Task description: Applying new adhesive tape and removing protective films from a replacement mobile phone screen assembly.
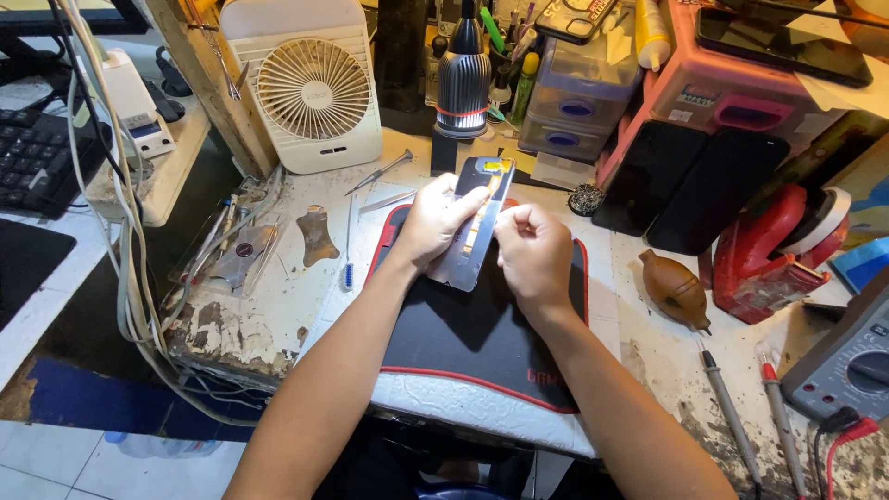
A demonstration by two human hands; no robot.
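My left hand (435, 225) grips a phone screen panel (476, 185), back side up, with a yellow flex strip running along it. The panel is held tilted above a black work mat with red trim (482, 343). My right hand (532, 252) is closed at the panel's right edge, its fingers pinching at the flex strip. Both forearms reach in from the bottom of the view.
A small white desk fan (315, 88) stands at the back left, a black lamp (463, 79) behind the mat. Tweezers (381, 171), a brown rubber blower (674, 289), two dark phone screens (690, 185), a red tape dispenser (773, 255), multimeter (847, 366) with probes and a keyboard (37, 157) surround the mat.
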